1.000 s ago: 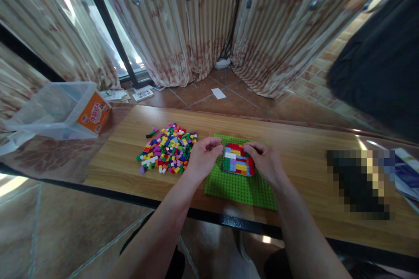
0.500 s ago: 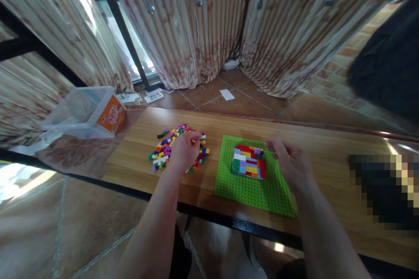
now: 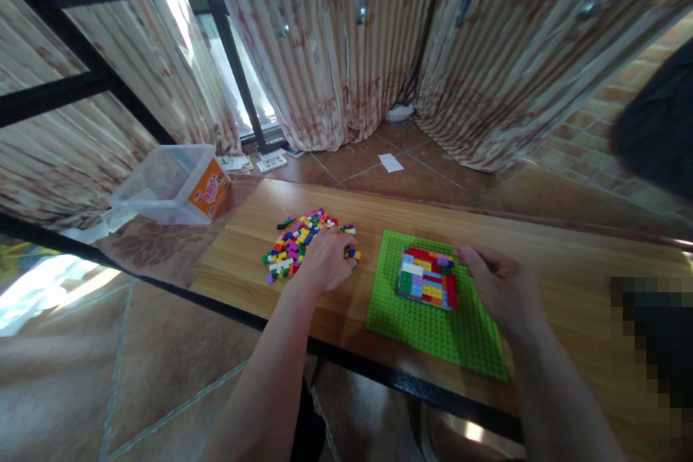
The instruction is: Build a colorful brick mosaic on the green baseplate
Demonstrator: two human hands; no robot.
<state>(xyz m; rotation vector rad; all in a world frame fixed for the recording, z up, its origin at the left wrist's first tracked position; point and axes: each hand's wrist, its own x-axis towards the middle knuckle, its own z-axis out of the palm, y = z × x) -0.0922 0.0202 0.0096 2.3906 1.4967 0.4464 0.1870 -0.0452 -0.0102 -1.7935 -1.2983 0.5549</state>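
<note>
Left hand (image 3: 325, 267) down on the near right edge of the brick pile (image 3: 300, 244), grip curled among loose bricks; whether one is pinched cannot be told. Right hand (image 3: 501, 285) resting on the right side of the green baseplate (image 3: 433, 321), grip loosely curled, holding nothing, just beside the brick block (image 3: 427, 278). All on the wooden worktop (image 3: 541, 260). Clear tub (image 3: 167, 184) at far left, orange label (image 3: 212, 190) printed but unreadable.
</note>
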